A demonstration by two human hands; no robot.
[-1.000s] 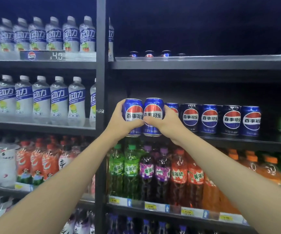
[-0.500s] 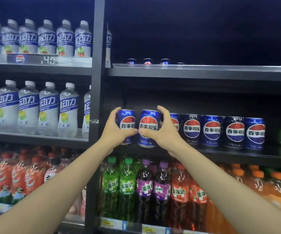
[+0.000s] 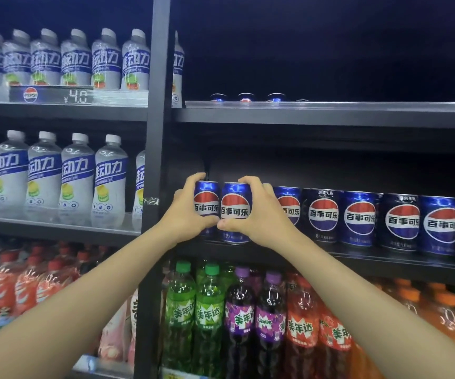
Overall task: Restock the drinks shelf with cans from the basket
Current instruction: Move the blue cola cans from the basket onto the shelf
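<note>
Two blue Pepsi cans stand at the left end of the dark drinks shelf. My left hand grips the leftmost can, fingers over its top and thumb under the logo. My right hand grips the second can the same way. Both cans rest on the shelf next to a row of several more Pepsi cans running to the right. No basket shows in the head view.
A black upright post stands just left of my left hand. White bottles fill the left bay. Green, purple and orange soda bottles stand on the shelf below. The upper shelf holds a few cans far back.
Both hands have lowered the two cans and pushed them back onto the shelf, in line with the row. The camera view has tilted upward slightly.
</note>
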